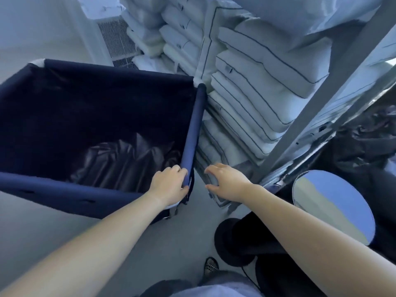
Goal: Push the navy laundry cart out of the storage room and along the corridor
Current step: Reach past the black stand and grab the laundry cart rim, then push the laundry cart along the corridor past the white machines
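Note:
The navy laundry cart fills the left half of the view, a fabric bin on a frame with padded rim bars. A dark crumpled plastic bag lies at its bottom. My left hand grips the cart's near right corner, fingers wrapped over the end of the right rim bar. My right hand hovers just to the right of that corner with fingers spread and curled, holding nothing and apart from the cart.
Stacks of white folded pillows and bedding press against the cart's right side. A grey metal rack post slants down the right. A round mirror-like disc and black objects stand at lower right. A wall vent is behind.

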Demonstrator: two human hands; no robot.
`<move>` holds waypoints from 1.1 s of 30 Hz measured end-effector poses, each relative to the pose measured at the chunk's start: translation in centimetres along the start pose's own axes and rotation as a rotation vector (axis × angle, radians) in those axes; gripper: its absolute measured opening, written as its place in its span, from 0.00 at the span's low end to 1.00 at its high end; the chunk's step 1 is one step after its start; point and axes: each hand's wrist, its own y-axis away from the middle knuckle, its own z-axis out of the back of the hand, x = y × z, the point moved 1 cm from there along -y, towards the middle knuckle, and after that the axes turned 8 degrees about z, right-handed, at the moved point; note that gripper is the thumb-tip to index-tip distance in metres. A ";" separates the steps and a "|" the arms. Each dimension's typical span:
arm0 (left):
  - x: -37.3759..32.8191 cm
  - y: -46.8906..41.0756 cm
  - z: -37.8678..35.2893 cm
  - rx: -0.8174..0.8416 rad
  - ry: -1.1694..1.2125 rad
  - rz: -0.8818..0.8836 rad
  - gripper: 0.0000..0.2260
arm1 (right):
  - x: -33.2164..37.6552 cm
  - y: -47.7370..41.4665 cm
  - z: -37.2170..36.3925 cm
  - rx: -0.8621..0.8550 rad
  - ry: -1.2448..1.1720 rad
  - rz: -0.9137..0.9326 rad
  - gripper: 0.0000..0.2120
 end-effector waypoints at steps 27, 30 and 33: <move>0.9 2.3 -4.2 0.112 0.086 0.347 0.26 | -3.0 -6.3 -1.0 0.188 0.003 0.198 0.21; 2.1 2.6 -4.1 0.116 0.112 0.382 0.26 | -3.1 -7.1 -0.9 0.207 0.006 0.194 0.21; 3.8 2.7 -3.6 0.142 0.147 0.437 0.26 | -2.8 -8.3 -1.1 0.210 0.008 0.206 0.21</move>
